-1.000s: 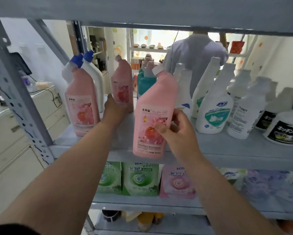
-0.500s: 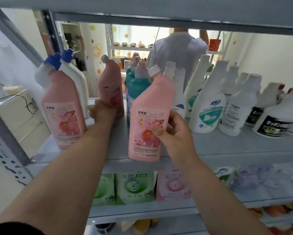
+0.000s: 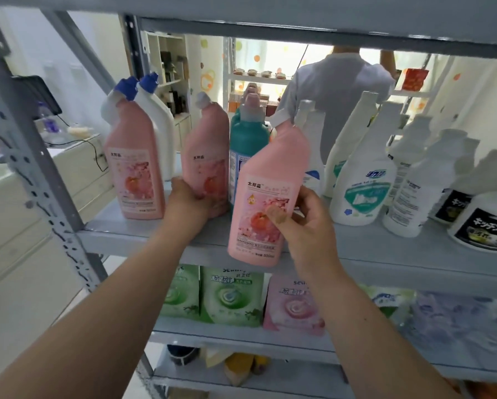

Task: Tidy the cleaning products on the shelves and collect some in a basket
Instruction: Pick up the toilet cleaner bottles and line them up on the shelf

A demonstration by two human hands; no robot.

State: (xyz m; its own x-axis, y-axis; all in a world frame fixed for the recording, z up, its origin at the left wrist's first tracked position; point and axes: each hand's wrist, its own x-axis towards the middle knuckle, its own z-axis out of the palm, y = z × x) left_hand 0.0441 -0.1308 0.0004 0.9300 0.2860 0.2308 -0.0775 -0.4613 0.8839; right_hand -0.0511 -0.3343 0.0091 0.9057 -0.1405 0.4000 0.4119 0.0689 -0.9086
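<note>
Three pink toilet-cleaner bottles with peach labels are at the grey shelf (image 3: 385, 254). My right hand (image 3: 305, 223) grips the nearest pink bottle (image 3: 267, 180), tilted at the shelf's front edge with its base hanging past the lip. My left hand (image 3: 188, 203) holds the base of the middle pink bottle (image 3: 205, 154), which stands upright further back. The third pink bottle (image 3: 133, 162) stands upright at the left, in front of two white bottles with blue caps (image 3: 158, 116). A teal bottle (image 3: 248, 136) stands behind the held one.
Several white spray bottles (image 3: 359, 182) and black-labelled white bottles (image 3: 486, 223) fill the shelf's right side. Green and pink refill pouches (image 3: 230, 295) line the shelf below. A perforated grey upright (image 3: 31, 168) stands left. A person in a pale shirt (image 3: 336, 87) stands behind the shelving.
The middle pink bottle in my left hand has come forward, closer to the left pink bottle. My right hand keeps its bottle tilted at the front edge. The camera shifted.
</note>
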